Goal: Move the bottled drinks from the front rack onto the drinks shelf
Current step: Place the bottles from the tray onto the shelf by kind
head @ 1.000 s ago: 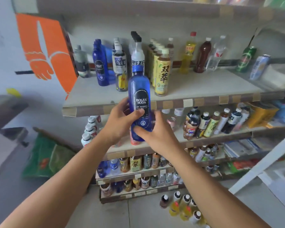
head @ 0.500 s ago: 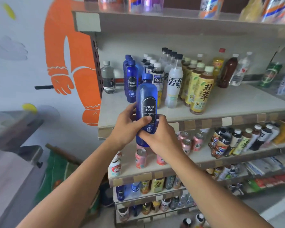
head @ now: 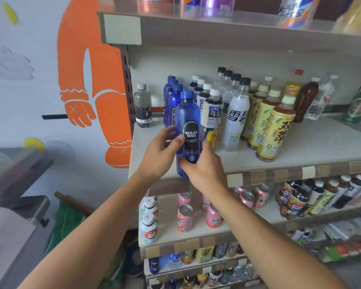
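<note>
Head view: two bare forearms reach up from the bottom edge toward a store display, the left hand [head: 157,156] and right hand [head: 204,171] both wrapped around the lower body of a blue Bolsa Soda bottle [head: 187,126], thumbs pressed across its black label. The bottle is upright, its base level with the front edge of the drinks shelf [head: 300,147], near the shelf's left end and not yet set down. Just behind it stands a row of matching blue bottles [head: 171,97], with white-capped tea bottles [head: 212,113] close on the right. The gap looks tight: pushed in carelessly, the held bottle could knock the front tea bottle or topple the blue row; released too near the lip, it could tip off onto the pink cans [head: 184,217] below.
</note>
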Demonstrator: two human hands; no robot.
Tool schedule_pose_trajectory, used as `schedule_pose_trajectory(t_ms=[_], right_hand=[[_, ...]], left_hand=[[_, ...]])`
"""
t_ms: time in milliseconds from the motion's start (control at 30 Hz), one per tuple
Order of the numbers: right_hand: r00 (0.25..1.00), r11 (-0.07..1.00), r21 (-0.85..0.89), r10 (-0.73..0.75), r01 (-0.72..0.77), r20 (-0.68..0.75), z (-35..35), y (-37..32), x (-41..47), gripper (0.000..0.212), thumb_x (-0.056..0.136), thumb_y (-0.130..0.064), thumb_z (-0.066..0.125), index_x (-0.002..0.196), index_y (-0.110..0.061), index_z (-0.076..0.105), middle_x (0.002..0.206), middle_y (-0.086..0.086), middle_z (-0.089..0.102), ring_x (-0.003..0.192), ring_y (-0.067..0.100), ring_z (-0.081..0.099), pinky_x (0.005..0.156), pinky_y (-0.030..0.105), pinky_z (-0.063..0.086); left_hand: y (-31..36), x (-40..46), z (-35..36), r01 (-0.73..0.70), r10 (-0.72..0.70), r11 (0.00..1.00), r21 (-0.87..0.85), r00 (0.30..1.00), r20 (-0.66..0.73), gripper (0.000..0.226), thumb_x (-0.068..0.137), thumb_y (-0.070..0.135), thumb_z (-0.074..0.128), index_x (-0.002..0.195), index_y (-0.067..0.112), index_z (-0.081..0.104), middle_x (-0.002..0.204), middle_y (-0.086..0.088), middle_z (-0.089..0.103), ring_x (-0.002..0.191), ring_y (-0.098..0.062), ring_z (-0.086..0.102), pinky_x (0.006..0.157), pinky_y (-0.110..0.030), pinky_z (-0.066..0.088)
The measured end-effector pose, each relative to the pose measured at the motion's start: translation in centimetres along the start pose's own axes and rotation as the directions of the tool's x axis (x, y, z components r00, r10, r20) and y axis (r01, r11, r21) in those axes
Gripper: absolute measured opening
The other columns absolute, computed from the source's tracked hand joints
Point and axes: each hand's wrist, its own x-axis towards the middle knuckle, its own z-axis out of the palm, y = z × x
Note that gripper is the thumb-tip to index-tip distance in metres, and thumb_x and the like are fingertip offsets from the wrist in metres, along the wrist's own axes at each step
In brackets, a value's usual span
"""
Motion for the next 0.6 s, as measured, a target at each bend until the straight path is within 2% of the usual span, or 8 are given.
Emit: schedule_pose_trajectory(t_ms=[100,200,300,400,600], right_hand=[[0.999,0.999,0.029,-0.029,0.03,-0.019,1.0,0.9,2.6,0.044,0.08,-0.036,0.073,0.113,-0.022,0.047,0.101,-0.008,0.061,0.095,0.022,0.059,0.071,0.029,0.04],[0.999,0.998,0.029,-0.048,0.049,-0.018,2.1,1.9,5.0,0.05,0.079,-0.037,0.074,0.116,-0.018,0.047,0.114,-0.003,0.065,0.099,0.023,0.061,0.073,0.028,0.044],[0.997,0.997,0.029,-0.074,0.074,-0.008,3.2,3.0,6.9,0.052,0.079,-0.035,0.076,0.116,-0.015,0.046,0.118,0.0,0.065,0.103,0.024,0.061,0.077,0.028,0.045],[0.997,0.996,0.038,-0.078,0.078,0.002,4.1,4.0,8.0,0.054,0.079,-0.035,0.078,0.117,-0.014,0.046,0.117,0.0,0.065,0.104,0.024,0.062,0.078,0.03,0.048],[0.996,0.996,0.011,-0.09,0.089,0.021,5.0,4.6,9.4,0.059,0.078,-0.035,0.08,0.116,-0.013,0.04,0.123,0.005,0.061,0.107,0.027,0.061,0.076,0.032,0.047]], left_hand=[[-1.8,1.5,-0.3,0.001,0.044,0.963,0.27,0.986,-0.16,0.016,0.097,0.024,0.056,0.11,0.016,0.061,0.1,0.007,0.067,0.09,-0.009,0.065,0.074,-0.012,0.045],[-3.9,2.8,-0.1,0.053,0.064,0.855,0.515,0.976,-0.207,0.018,0.094,0.019,0.054,0.108,0.013,0.064,0.095,0.0,0.069,0.088,-0.022,0.063,0.076,-0.032,0.048],[-5.4,3.9,0.3,0.114,0.042,0.765,0.634,0.974,-0.225,0.022,0.094,0.023,0.052,0.112,0.015,0.061,0.103,-0.004,0.068,0.093,-0.028,0.063,0.077,-0.04,0.052],[-6.2,4.3,0.8,0.122,0.042,0.677,0.726,0.978,-0.204,0.024,0.095,0.025,0.049,0.115,0.015,0.059,0.11,-0.004,0.067,0.097,-0.029,0.062,0.076,-0.04,0.051],[-6.8,4.7,1.1,0.132,0.006,0.575,0.807,0.986,-0.166,0.027,0.096,0.03,0.047,0.118,0.018,0.056,0.114,-0.003,0.065,0.103,-0.026,0.061,0.083,-0.04,0.051]])
